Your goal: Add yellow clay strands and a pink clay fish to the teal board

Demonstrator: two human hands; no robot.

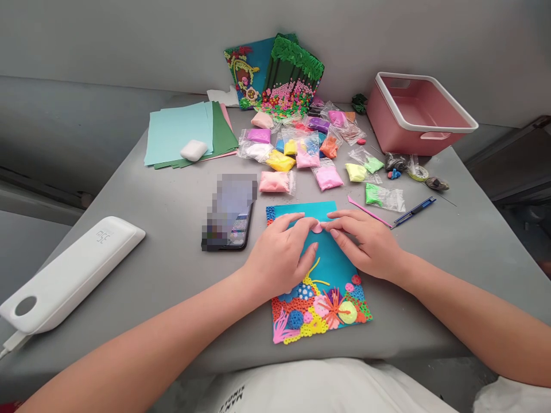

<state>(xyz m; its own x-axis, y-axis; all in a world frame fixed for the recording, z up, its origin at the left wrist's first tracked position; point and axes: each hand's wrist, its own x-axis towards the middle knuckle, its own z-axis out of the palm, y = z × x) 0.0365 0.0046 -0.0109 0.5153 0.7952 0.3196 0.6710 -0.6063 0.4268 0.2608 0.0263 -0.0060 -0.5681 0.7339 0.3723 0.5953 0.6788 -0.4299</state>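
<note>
Hands meet in the middle of the frame over a teal card (pixel 331 261) lying flat on the grey bench (pixel 172 229). Left hand (pixel 282 252) rests palm-down on the card, fingers spread and loose, its fingertips right at a small pink clay bit (pixel 317 228). Right hand (pixel 365 241) comes in from the right, fingers flat, fingertips touching that same pink bit, so both are pressing it against the card rather than gripping anything. Lower end of the card is packed with colourful clay coral shapes (pixel 321 312).

Just left of the card sits a phone (pixel 228 221). Little bags of clay (pixel 301 158) are scattered above the card, a pink stick (pixel 368 211) and a blue knife (pixel 413 211) lie to its right, and a pink tub (pixel 419 115) sits upper right. Paper sheets (pixel 185 132) are upper left, a white lamp (pixel 69 275) far left.
</note>
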